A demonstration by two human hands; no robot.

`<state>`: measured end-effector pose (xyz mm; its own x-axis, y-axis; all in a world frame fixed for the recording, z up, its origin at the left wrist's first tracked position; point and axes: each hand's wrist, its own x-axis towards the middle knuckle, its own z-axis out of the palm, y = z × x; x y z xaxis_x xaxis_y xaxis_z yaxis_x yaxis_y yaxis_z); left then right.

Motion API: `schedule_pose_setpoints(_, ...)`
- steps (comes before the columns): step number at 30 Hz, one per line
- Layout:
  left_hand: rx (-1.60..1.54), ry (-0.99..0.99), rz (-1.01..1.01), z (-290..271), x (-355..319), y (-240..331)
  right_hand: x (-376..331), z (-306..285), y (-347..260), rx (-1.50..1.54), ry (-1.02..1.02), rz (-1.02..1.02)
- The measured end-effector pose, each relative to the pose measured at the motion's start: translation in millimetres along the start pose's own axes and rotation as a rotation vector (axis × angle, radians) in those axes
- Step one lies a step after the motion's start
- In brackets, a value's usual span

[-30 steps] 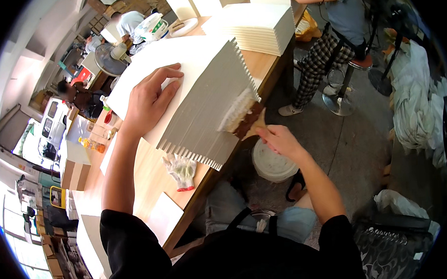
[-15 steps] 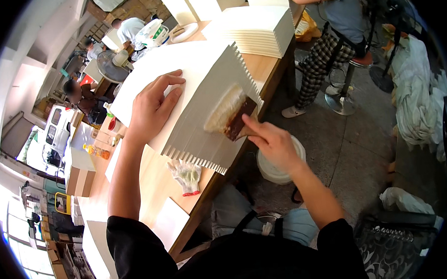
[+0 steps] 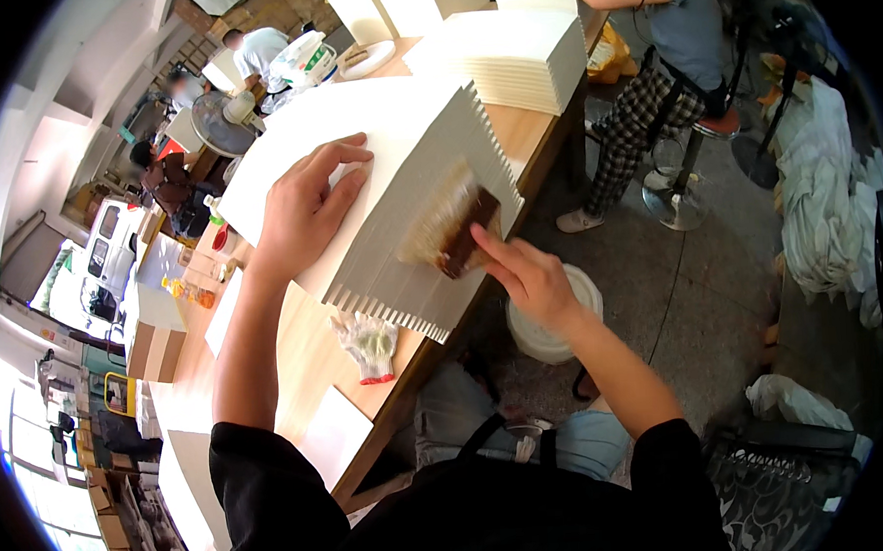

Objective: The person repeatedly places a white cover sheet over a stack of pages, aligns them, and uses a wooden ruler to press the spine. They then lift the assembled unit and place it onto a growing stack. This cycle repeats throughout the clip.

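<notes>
A wide flat brush (image 3: 471, 235) with a dark brown body and pale bristles is in my right hand (image 3: 532, 279), fingers closed around its handle. Its bristles press on a fanned stack of thin sheets (image 3: 382, 268), whose edges overlap in narrow grey-white steps. At the ends the strips form a toothed outline. My left hand (image 3: 313, 210) lies on the large white top sheet (image 3: 395, 110), thumb and fingers apart, left of the fanned edges. The brush handle is mostly hidden by my right hand.
A white bucket (image 3: 552, 320) stands below the table's right edge. A work glove (image 3: 368, 348) and white card (image 3: 330, 436) lie nearer me on the wooden table (image 3: 293, 366). A sheet stack (image 3: 511, 56) sits farther along; a person in checked trousers (image 3: 632, 134) is beyond it.
The brush and my right hand have shifted slightly left over the fanned edges, the bristles now splayed. My left hand keeps its place on the sheet.
</notes>
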<state>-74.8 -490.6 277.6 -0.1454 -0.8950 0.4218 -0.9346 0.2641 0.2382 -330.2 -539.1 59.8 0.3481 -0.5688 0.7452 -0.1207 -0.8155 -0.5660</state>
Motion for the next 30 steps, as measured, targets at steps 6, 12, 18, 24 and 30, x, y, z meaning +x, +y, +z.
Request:
schedule_pose_setpoints(6, 0.028, 0.006, -0.001, 0, 0, -2, -33, -21, 23, 0.073, -0.086, 0.141)
schedule_pose_setpoints(12, 0.009, -0.003, -0.028, -2, -4, -4, 40, -22, -32, 0.158, 0.027, -0.002)
schedule_pose_setpoints(18, 0.056, -0.081, -0.071, -6, 2, 10, -19, 3, 9, -0.054, 0.035, 0.036)
schedule_pose_setpoints(24, 0.034, 0.009, 0.016, -2, -7, -5, 22, -22, -27, 0.063, 0.040, -0.020)
schedule_pose_setpoints(30, 0.047, 0.021, 0.065, 0, 2, -2, -7, 15, -2, -0.114, 0.064, -0.007)
